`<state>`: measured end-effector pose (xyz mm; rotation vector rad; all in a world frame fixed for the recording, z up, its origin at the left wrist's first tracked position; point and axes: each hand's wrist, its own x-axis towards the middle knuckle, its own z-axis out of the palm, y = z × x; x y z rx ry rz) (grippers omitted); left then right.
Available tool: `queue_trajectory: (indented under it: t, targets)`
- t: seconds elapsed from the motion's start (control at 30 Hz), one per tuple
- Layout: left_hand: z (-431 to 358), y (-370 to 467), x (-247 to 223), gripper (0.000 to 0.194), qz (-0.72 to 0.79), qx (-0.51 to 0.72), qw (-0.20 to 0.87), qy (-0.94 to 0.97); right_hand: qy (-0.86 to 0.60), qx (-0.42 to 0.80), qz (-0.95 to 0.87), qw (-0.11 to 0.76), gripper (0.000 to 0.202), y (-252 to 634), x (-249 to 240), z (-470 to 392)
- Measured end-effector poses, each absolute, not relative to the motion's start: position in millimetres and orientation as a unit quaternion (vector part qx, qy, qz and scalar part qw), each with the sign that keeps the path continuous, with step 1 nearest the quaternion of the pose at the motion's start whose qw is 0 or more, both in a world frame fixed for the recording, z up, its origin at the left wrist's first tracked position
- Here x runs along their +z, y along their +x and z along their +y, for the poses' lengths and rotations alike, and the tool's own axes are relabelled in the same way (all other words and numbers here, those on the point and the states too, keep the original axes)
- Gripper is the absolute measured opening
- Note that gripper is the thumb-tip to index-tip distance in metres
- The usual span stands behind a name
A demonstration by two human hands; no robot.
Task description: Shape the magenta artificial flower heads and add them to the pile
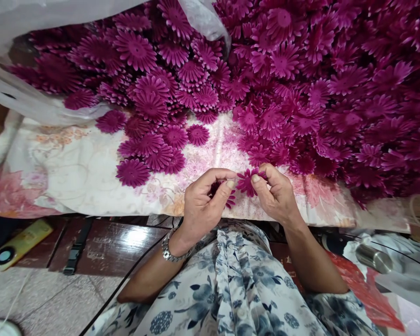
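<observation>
1. Magenta fabric flower (247, 181) sits pinched between the two hands, just above the near edge of the cloth-covered desk (73, 172). The right hand (276, 196) has its grip clamped on the flower's right side, thumb and forefinger pressed together on the petals.
2. The left hand (201, 203) meets it from the other side, forefinger arched over and thumb tip touching the flower's left rim. Its curled fingers also close on more magenta petals (230, 200) lower in the palm; whether that is one piece or several I cannot tell.
3. To do this well, I judge that the fingertips should work only the petal edges, so the layers part or seat without creasing. A light pinch suits such thin, floppy material.
4. Keeping the hands low over the floral cloth (210, 154) seems wise, since a dropped piece would land there and not on the floor (49, 303).
5. Loose flowers (150, 149) lie in a small group to the left ahead, and the big heap (336, 93) fills the right and far side, partly under a clear plastic bag (28, 98). Drawing from the near edge of the heap looks easiest.
6. Pink dye dust marks the cloth, so fingers may stain.
</observation>
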<state>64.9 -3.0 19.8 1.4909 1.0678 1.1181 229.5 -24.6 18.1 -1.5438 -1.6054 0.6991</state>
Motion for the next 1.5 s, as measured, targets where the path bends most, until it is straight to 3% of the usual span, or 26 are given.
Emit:
queue_trajectory:
  t: [0.2,0.47,0.7,0.8,0.97,1.1,1.2,1.37,1.5]
  targets:
    - [-2,69,34,0.008,0.41,0.411,0.443,0.683,-0.602,0.197,-0.671,0.385,0.018,225,20,-23]
    - [1,78,22,0.011,0.411,0.359,0.476,0.69,-0.595,0.188,-0.672,0.398,0.023,221,20,-23]
    - [6,83,18,0.007,0.447,0.412,0.564,0.559,-0.532,0.212,-0.712,0.406,0.011,227,24,-22]
    - [9,84,12,0.005,0.444,0.46,0.591,0.491,-0.508,0.25,-0.716,0.407,0.018,227,29,-26]
    - [11,84,10,0.018,0.4,0.474,0.724,0.301,-0.523,0.251,-0.679,0.451,0.015,225,29,-29]
    - [8,86,14,0.023,0.373,0.459,0.768,0.245,-0.572,0.291,-0.605,0.471,0.02,223,26,-24]
    - [4,87,13,0.018,0.373,0.46,0.76,0.269,-0.542,0.354,-0.595,0.477,0.014,222,23,-21]
    - [0,81,11,0.014,0.418,0.464,0.697,0.353,-0.543,0.343,-0.541,0.543,0.007,222,17,-22]
    - [1,74,12,0.012,0.435,0.449,0.676,0.39,-0.559,0.36,-0.525,0.532,0.014,224,14,-25]
